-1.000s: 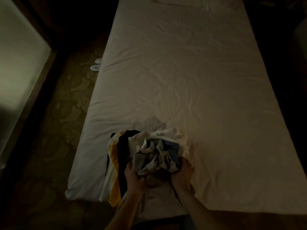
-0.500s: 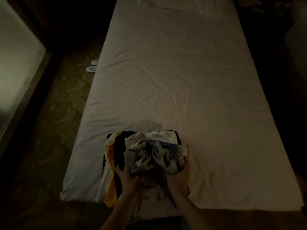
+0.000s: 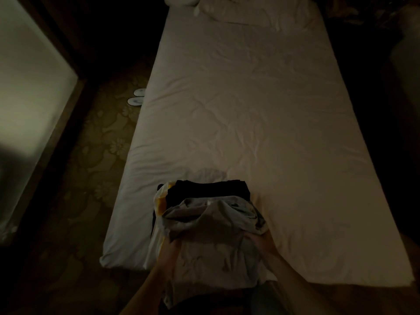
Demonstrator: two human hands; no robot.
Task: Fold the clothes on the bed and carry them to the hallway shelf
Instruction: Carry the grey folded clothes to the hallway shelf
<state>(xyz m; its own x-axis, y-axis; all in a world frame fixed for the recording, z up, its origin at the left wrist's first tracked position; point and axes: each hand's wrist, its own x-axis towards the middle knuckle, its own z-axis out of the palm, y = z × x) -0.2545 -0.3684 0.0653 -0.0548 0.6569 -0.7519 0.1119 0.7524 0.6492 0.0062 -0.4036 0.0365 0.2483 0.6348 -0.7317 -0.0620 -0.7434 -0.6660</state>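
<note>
Dim room, white-sheeted bed (image 3: 250, 114); patterned carpet (image 3: 95, 155) left; hands (image 3: 216, 248) gripping clothes stack (image 3: 204, 210).

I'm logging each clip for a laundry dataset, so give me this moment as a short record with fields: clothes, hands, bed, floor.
clothes: stack at the near end of the bed, grey garment on top, black one behind it, white and yellow at its left edge
left hand: grips the stack's near left side
right hand: grips its near right side
bed: pale wrinkled sheet, pillow at far end
floor: patterned carpet, pair of slippers beside the bed
</note>
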